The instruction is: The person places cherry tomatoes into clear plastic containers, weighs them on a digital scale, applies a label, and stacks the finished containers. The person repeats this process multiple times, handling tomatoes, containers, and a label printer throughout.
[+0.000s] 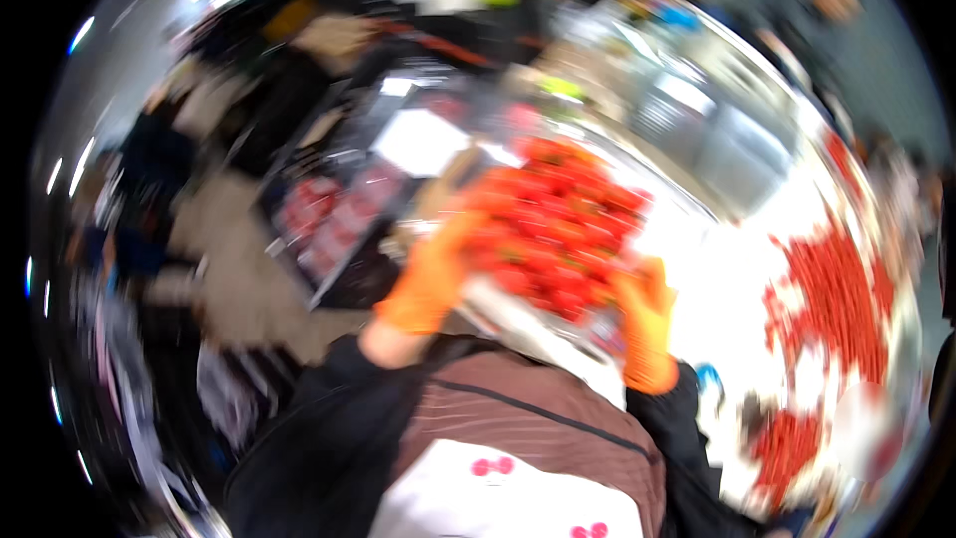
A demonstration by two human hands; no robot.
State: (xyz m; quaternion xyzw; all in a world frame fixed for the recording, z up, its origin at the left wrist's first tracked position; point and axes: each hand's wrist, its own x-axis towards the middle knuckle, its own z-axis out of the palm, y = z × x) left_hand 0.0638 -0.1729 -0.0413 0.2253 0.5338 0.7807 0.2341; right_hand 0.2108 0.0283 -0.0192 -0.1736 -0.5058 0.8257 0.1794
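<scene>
A heap of glossy red fruit (556, 220) with flecks of green lies in front of my body, over the near edge of a brightly lit white table (706, 269). Motion blur hides the exact kind of fruit and most of whatever contains it. My left hand (433, 276), in an orange glove, grips the heap's left side. On the lower right side my right hand (646, 325), gloved in orange too, holds the same load. The fingers of both hands are partly hidden or smeared.
Rows of long red pieces (833, 299) cover the table's right part. Metal containers (717, 127) stand at the back. To the left is a dark crate (314, 288) with packed red items (336, 217). Another person (810, 22) is beyond the table, at far right.
</scene>
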